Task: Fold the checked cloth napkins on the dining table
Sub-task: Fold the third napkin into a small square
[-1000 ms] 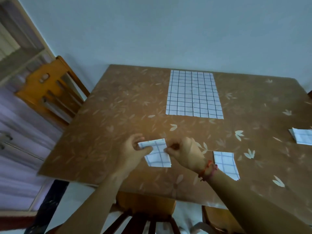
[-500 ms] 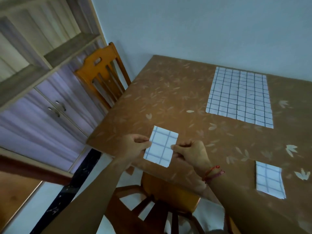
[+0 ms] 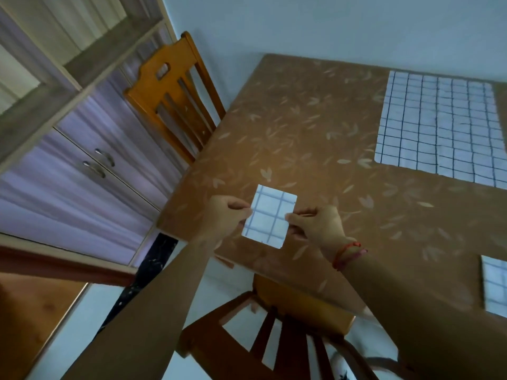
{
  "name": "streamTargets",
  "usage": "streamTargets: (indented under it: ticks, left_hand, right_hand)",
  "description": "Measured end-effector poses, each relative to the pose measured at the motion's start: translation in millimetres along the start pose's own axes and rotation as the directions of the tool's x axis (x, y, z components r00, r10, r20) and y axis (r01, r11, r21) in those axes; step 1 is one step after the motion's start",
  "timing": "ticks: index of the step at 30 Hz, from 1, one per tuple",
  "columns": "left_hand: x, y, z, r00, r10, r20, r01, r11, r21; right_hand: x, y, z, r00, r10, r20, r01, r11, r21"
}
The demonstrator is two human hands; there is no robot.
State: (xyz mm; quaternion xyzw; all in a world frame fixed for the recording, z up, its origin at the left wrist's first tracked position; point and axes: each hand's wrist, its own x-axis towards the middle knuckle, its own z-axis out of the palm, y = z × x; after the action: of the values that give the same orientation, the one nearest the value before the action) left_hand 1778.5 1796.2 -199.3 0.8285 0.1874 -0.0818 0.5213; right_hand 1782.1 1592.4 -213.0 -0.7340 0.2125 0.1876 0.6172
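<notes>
Left hand [image 3: 227, 215] and right hand [image 3: 315, 223] pinching opposite side edges of 1 small folded napkin [image 3: 270, 215] at frame centre, above the brown desk [image 3: 301, 133], large spread napkin [image 3: 439, 127] flat upper right, second folded napkin [image 3: 493, 286] at right edge.

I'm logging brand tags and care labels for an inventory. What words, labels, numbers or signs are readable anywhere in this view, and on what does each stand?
None: no readable text shows in this view.
Folded napkin, pinched by the left hand and right hand: blue checks only, no tag visible.
Spread napkin: checks only.
Table: leaf print only.
Cupboard and chair: no label visible.
</notes>
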Motion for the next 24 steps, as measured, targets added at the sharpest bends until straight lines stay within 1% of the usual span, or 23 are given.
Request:
streamTargets:
  ticks: [4,8,13,21,24]
  left_hand:
    - [37.0,-18.4,10.3,1.000,-0.005,-0.008,0.005,0.999,0.047]
    - [64.7,-38.4,20.8,0.999,-0.048,0.006,0.048,0.998,0.044]
    - [89.6,-57.2,30.3,1.000,-0.026,0.005,0.025,0.990,0.137]
    - [108.5,-61.2,36.0,1.000,0.011,-0.001,-0.010,0.972,0.236]
    - [106.0,-59.4,37.9,0.999,0.050,0.004,-0.049,0.953,0.299]
  right_hand:
    - [35.1,11.4,16.2,0.998,0.023,-0.061,-0.027,0.998,-0.064]
    - [62.1,22.2,28.2,0.994,0.060,-0.089,-0.068,0.994,-0.088]
    - [86.9,31.4,38.6,0.989,0.094,-0.111,-0.105,0.990,-0.098]
    - [104.4,32.0,42.8,0.993,0.060,-0.098,-0.076,0.982,-0.171]
    - [104.8,32.4,42.1,0.994,0.044,-0.100,-0.061,0.982,-0.179]
